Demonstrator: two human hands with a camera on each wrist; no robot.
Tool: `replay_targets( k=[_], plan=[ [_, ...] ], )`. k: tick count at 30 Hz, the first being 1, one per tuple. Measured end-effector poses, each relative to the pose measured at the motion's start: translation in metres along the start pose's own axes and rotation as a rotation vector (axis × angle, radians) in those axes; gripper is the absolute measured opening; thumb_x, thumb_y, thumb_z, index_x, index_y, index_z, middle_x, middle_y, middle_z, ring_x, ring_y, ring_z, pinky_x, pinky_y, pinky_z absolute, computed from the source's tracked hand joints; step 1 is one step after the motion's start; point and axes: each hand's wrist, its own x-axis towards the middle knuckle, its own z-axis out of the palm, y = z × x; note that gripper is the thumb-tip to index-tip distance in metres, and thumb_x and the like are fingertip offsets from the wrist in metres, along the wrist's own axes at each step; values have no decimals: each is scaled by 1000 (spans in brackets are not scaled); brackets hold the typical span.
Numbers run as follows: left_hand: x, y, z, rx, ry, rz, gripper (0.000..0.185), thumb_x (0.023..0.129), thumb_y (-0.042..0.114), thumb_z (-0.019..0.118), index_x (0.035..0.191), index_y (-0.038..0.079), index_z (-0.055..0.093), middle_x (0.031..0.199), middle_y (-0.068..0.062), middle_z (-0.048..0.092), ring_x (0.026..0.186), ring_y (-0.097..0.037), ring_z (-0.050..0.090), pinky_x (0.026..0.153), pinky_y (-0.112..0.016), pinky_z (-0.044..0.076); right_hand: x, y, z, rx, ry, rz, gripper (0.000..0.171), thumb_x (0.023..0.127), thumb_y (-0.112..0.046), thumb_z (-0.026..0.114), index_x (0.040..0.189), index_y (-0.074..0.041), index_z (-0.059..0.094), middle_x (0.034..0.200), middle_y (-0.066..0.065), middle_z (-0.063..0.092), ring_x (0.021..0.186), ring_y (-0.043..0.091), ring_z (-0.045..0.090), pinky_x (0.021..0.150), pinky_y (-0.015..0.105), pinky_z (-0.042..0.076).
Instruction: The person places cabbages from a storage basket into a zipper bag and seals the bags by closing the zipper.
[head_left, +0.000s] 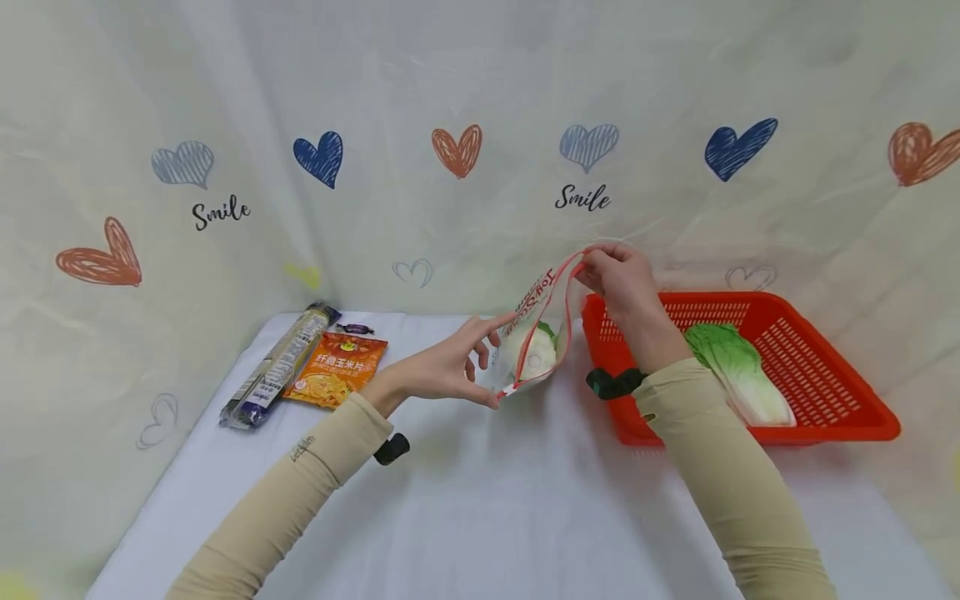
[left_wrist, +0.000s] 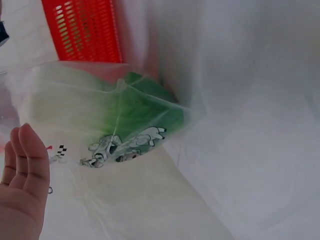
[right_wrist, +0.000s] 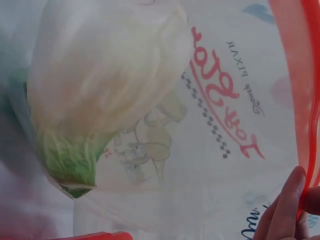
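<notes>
Right hand: the right hand (head_left: pixel 621 279) is up above the table, fingertips pinched tight on the top red edge of the zip bag (head_left: pixel 534 333); in the right wrist view a fingertip (right_wrist: pixel 287 202) sits right against the red zip strip.
Left hand: the left hand (head_left: pixel 450 362) is lower and to the left, fingers and thumb spread around the bag's lower side edge. Thumb and a fingertip look to be on the plastic, but a firm pinch can't be made out from here. In the left wrist view the fingers (left_wrist: pixel 25 160) lie straight, just beside the printed plastic.
Bag: clear plastic with red lettering and a cartoon print, mouth held wide between the two hands, hanging tilted from the right hand's pinch down to the left hand, its bottom at or near the white table (head_left: pixel 480 500).
Cabbage in bag: a napa cabbage piece (head_left: pixel 529 350) sits low inside the bag, well below the right hand's pinch and just right of the left fingers; white stalk and green leaf show through the plastic.
Basket: a red basket (head_left: pixel 825 400) stands to the right, just behind the right forearm, with a second cabbage piece (head_left: pixel 738 371) lying inside it.
Left side of table: an orange snack packet (head_left: pixel 337 368), a long dark wrapped pack (head_left: pixel 279 367) beside it, and a small purple candy (head_left: pixel 354 328) just behind them, all well apart from the hands.
</notes>
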Motion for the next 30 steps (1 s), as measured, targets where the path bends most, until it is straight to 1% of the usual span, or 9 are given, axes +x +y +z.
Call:
replay_targets(
  k=[6, 9, 13, 17, 20, 22, 25, 28, 30],
  plan=[
    [-1, 7, 10, 41, 39, 39, 111, 75, 25, 86, 158, 27, 13, 122, -5, 37, 92, -18, 49, 70, -32, 51, 0, -8, 6, -8, 3, 3, 17, 98, -17, 57, 112, -12, 62, 122, 7, 56, 108, 21, 55, 96, 33, 49],
    [-1, 7, 11, 56, 87, 73, 102, 79, 20, 82, 157, 24, 17, 123, -7, 41, 91, -18, 51, 71, -31, 52, -1, -6, 7, -9, -8, 10, 19, 98, -17, 57, 114, -10, 62, 121, 6, 55, 107, 20, 54, 98, 34, 48],
    [-1, 4, 4, 62, 211, 123, 76, 88, 10, 71, 153, 17, 32, 116, -9, 52, 90, -16, 56, 72, -30, 53, 0, -3, 5, -26, -20, -9, 23, 98, -15, 55, 117, -5, 59, 117, 4, 52, 105, 20, 53, 97, 33, 49],
    [-3, -4, -7, 80, 299, 120, 58, 92, 6, 66, 145, 12, 44, 101, -1, 61, 90, -11, 59, 72, -29, 54, 1, 0, -1, -57, -49, -2, 22, 97, -13, 53, 117, -3, 58, 116, 5, 50, 102, 19, 54, 95, 32, 49],
    [-4, -8, -17, 73, 363, 95, 54, 93, 7, 65, 143, 12, 47, 99, 1, 62, 90, -12, 60, 71, -30, 54, 1, 0, -8, -130, -85, 7, 24, 99, -15, 52, 119, -3, 55, 116, 7, 50, 104, 21, 57, 98, 33, 47],
    [-4, -8, -25, 52, 423, 79, 52, 93, 6, 64, 142, 11, 47, 99, -2, 62, 90, -14, 60, 70, -30, 54, 1, -2, -13, -208, -98, 18, 27, 99, -19, 51, 123, -6, 54, 119, 7, 50, 108, 21, 58, 102, 34, 44],
    [-3, -6, -40, 35, 543, 62, 51, 94, 4, 63, 142, 9, 48, 101, -8, 61, 90, -18, 61, 69, -28, 55, 3, -6, -20, -304, -108, 27, 32, 100, -24, 51, 129, -8, 53, 129, 8, 50, 114, 23, 57, 106, 37, 41],
    [-2, -1, -54, 14, 693, 53, 49, 94, 4, 63, 140, 9, 48, 102, -11, 61, 91, -20, 61, 72, -28, 55, 4, -10, -23, -318, -104, 17, 36, 100, -24, 52, 131, -7, 52, 134, 10, 49, 115, 25, 55, 106, 37, 41],
    [0, 3, -62, -1, 751, 46, 48, 93, 4, 64, 139, 9, 49, 102, -12, 60, 91, -22, 61, 74, -30, 56, 5, -13, -23, -325, -116, 4, 37, 100, -24, 52, 132, -5, 51, 134, 12, 49, 113, 24, 56, 105, 35, 42]
  ],
)
